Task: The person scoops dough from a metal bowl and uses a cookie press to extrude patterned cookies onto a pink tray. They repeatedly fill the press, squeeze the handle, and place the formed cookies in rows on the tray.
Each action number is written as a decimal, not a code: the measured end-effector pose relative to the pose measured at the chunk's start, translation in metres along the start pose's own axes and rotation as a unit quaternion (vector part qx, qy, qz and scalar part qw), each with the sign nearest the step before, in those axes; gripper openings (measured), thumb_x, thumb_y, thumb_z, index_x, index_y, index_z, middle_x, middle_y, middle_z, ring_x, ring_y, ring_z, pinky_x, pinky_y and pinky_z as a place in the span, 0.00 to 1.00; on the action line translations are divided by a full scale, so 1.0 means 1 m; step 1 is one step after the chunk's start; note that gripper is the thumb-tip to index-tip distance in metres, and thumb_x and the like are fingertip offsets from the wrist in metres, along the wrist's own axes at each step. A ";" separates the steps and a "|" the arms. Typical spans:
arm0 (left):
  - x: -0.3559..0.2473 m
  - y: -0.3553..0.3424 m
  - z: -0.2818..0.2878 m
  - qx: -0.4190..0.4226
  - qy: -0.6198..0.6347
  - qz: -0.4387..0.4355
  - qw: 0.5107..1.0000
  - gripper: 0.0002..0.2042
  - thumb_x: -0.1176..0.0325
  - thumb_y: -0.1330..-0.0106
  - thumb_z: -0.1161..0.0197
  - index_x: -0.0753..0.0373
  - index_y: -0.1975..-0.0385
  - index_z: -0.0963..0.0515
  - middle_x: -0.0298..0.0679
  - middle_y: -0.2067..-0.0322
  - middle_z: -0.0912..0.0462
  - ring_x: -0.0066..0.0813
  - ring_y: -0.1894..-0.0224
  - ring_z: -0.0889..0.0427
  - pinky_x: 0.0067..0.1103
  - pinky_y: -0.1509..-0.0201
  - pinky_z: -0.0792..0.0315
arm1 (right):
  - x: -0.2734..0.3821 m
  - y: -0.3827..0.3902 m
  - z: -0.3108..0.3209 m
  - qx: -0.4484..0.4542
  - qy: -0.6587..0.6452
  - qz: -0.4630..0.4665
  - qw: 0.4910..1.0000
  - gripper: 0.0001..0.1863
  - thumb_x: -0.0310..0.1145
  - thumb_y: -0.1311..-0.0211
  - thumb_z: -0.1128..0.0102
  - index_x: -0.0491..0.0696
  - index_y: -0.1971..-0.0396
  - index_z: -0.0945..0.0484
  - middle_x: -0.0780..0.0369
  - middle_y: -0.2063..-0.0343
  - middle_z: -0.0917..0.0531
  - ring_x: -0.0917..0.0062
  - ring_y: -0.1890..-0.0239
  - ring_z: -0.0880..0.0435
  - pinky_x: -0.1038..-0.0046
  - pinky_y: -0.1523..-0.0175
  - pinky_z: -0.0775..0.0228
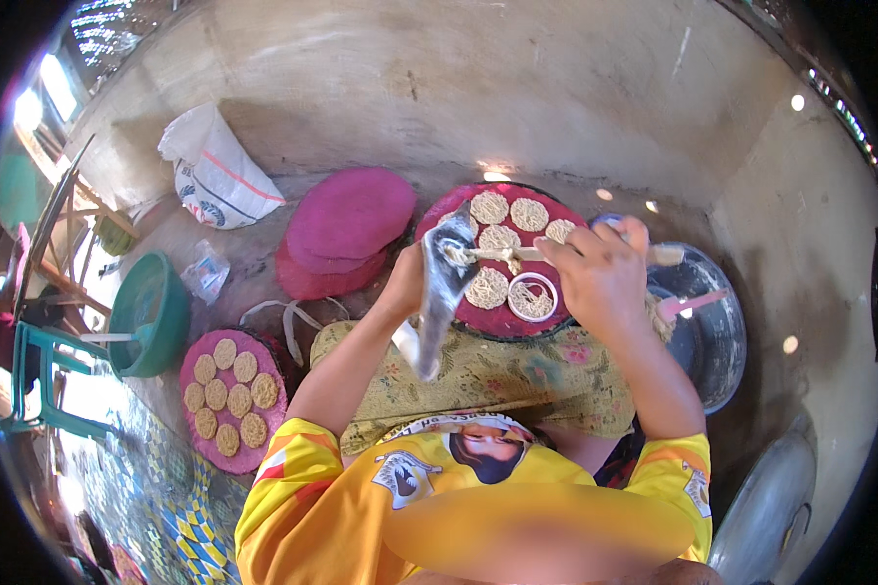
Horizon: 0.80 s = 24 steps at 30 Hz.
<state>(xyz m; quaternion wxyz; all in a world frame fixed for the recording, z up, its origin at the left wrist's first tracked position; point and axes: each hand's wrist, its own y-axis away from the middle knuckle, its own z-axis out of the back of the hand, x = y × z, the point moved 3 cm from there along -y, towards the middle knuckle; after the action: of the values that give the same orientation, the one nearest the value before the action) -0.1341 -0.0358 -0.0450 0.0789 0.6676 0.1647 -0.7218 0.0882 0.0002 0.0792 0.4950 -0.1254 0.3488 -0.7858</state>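
Observation:
My left hand (407, 280) grips a grey and white bag (443, 283), its top folded back around pale dough. A pale flat stick (527, 254) is held in my right hand (605, 271); its left end is in the bag's mouth and dough clings along it. Beneath both hands lies a round magenta board (437, 212) bearing several rounds of stringy, pale dough (490, 208). On its near side a white ring (534, 320) surrounds more dough strands. The board is by my lap, which is covered with patterned cloth (566, 375).
At the right stands a grey basin (737, 336) with a pink-handled tool (695, 302). Magenta discs (351, 214), a white sack (222, 175), a green basin (156, 341) and a pink board (201, 356) of tan rounds are at the left. A wall (517, 93) rises behind.

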 end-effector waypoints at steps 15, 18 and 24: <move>-0.012 0.007 0.058 -0.024 0.161 0.145 0.976 0.22 0.83 0.61 0.39 0.67 0.60 0.28 0.40 0.67 0.25 0.33 0.67 0.24 0.23 0.64 0.28 | -0.163 0.097 0.028 0.412 0.254 -0.183 0.856 0.08 0.31 0.52 0.48 0.57 0.80 0.19 0.63 0.75 0.18 0.77 0.65 0.20 0.65 0.48 0.45; -0.034 0.012 0.060 0.098 0.222 0.010 0.970 0.19 0.75 0.59 0.39 0.68 0.63 0.30 0.40 0.71 0.30 0.30 0.70 0.29 0.24 0.67 0.32 | -0.212 0.195 -0.015 0.450 0.329 -0.235 0.796 0.08 0.31 0.52 0.49 0.53 0.81 0.19 0.61 0.76 0.18 0.73 0.69 0.19 0.61 0.49 0.47; -0.038 0.018 0.053 0.013 0.247 -0.016 0.969 0.21 0.74 0.58 0.37 0.70 0.61 0.30 0.42 0.70 0.27 0.33 0.69 0.26 0.28 0.64 0.29 | -0.224 0.368 -0.132 0.519 0.271 -0.247 0.772 0.12 0.35 0.47 0.52 0.50 0.76 0.18 0.59 0.72 0.17 0.67 0.66 0.18 0.58 0.46 0.42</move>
<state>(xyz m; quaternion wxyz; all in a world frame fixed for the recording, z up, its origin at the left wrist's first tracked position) -0.1739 -0.0748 -0.0065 0.0155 0.8235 0.1810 -0.5374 0.3781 0.1518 -0.2308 0.1590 0.2870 -0.0353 -0.9440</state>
